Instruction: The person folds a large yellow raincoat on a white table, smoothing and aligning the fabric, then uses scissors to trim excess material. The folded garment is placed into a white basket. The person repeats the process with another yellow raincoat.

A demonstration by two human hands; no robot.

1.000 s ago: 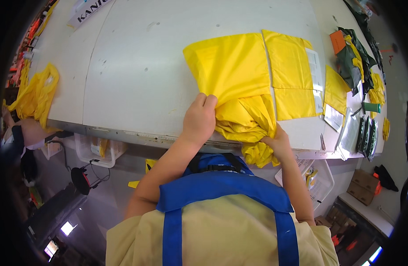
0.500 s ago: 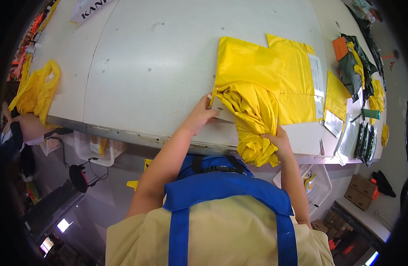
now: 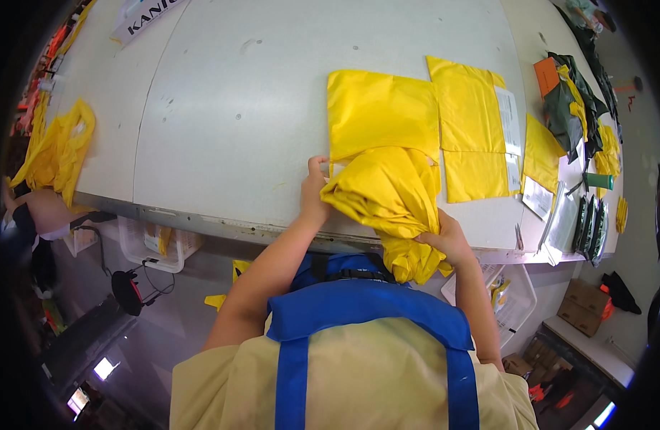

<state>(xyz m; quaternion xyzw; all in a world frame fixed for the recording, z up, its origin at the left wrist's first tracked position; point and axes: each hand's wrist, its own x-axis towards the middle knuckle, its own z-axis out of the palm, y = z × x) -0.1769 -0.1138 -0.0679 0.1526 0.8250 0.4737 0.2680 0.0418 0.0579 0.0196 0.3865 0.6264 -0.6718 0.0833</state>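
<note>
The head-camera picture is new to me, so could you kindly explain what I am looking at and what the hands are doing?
There is no machine here: a person wears a wide fisheye camera on the head, looking down, so straight edges bend near the rim. The two forearms rising from the lower edge are the person's own.

The left hand presses down at the corner of a folded yellow sheet lying flat on the white table. The right hand grips a bunched yellow garment that spills over the table's near edge.

Beside these lie flat yellow packets with paper slips, then dark green and yellow items further right. At the far left edge sits another heap of yellow fabric.
</note>
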